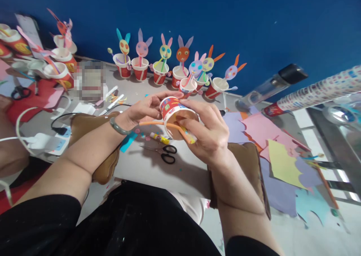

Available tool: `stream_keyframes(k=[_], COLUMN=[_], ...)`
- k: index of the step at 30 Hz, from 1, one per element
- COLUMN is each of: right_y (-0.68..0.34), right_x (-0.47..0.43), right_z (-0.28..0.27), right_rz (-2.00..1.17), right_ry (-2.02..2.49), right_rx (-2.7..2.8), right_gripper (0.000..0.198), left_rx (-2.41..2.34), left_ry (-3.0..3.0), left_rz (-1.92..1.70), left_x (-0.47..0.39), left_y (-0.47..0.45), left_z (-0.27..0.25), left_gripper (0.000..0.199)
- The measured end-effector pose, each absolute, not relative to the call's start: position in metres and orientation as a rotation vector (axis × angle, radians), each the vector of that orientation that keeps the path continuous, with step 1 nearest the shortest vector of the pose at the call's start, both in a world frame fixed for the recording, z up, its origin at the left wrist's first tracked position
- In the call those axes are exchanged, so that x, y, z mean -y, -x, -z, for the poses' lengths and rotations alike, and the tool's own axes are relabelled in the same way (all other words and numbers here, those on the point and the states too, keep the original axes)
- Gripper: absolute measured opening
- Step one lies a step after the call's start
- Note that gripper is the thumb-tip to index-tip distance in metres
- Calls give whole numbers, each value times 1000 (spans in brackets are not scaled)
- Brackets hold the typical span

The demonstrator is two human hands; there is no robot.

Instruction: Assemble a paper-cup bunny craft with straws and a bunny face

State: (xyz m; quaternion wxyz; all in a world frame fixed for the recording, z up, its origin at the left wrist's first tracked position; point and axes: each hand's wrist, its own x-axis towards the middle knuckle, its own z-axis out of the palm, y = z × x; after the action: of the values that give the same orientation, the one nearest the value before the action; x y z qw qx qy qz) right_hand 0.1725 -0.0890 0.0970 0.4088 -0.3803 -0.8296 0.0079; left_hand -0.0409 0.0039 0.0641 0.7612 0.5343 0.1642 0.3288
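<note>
A red printed paper cup point(171, 105) is tipped on its side between my hands, its open mouth facing me. My left hand point(150, 107) is closed around the cup's far left side, fingers on its wall. With its fingers at the rim and partly inside the mouth, my right hand point(207, 130) grips the cup from the right. An orange drinking straw point(153, 123) runs across the mouth, its bent end beside my right fingers. Below lie black-handled scissors point(166, 153), a yellow glue stick point(159, 137) and a strip of blue paper point(129, 141).
Several cups with paper rabbit heads point(141, 49) stand along the blue wall. Coloured paper sheets point(284, 165) lie at right, near a clear bottle point(265, 88) and a long stack of paper cups point(316, 90). A power strip point(60, 139) with cables is at left, beside another person's arm.
</note>
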Motion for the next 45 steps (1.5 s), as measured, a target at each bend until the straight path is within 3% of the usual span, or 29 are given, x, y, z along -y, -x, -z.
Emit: stream_keyframes(k=[7, 13, 16, 22, 25, 30, 34, 38, 45], right_y=[-180, -182, -182, -194, -200, -200, -197, -193, -191], right_x=[66, 56, 46, 17, 7, 9, 18, 21, 17], right_z=[-81, -71, -65, -51, -43, -44, -53, -53, -47], right_rz=[34, -89, -293, -1071, -1232, -1311, -1339, -1256, -1210], right_ry=[991, 984, 962, 989, 1024, 1005, 1042, 1081, 1088], right_rx=[1841, 1710, 1526, 1101, 1005, 1017, 1202, 1301, 1253], right_gripper=[10, 14, 20, 44, 52, 54, 44, 40, 64], left_rx=[-419, -474, -524, -503, -509, -506, -526, -527, -537], left_ry=[-1102, -1086, -1105, -1053, -1029, -1020, -1103, -1318, -1384], left_rz=[-865, -933, -994, -1009, -990, -921, -818, -707, -735], left_x=[-13, -11, -10, -8, -8, -12, -15, -14, -15], left_y=[26, 22, 20, 15, 15, 19, 23, 21, 20], left_z=[-47, -44, -43, -39, -38, -39, -38, -37, -32], left_gripper=[42, 37, 39, 54, 54, 56, 71, 74, 60])
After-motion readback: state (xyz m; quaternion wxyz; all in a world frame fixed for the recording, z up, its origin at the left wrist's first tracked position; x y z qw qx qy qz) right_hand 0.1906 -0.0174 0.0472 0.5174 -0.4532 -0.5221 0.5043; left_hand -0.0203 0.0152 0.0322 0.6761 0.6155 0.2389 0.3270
